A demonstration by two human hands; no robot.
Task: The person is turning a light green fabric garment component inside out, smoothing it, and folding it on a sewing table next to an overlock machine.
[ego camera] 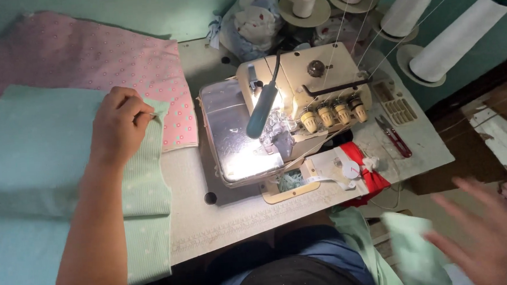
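Left hand [120, 124] rests curled on the stack of mint-green dotted fabric [38, 173], fingers pinching the stack's upper right corner. Right hand [493, 233] is off the desk at lower right, blurred, with fingers spread wide and holding nothing; a loose mint-green cloth piece [409, 247] lies just beside it. The white desk [235, 220] carries the green stack on its left side, partly overlapping a pink dotted fabric [84, 59] behind it. Right of both sits a cream overlock sewing machine [287, 111], lit by a teal-necked lamp [262, 109]. Four white thread cones [461, 39] stand behind the machine. Red fabric [366, 171] lies at the machine's front right, and small red-handled thread snips [395, 135] lie near the desk's right edge.
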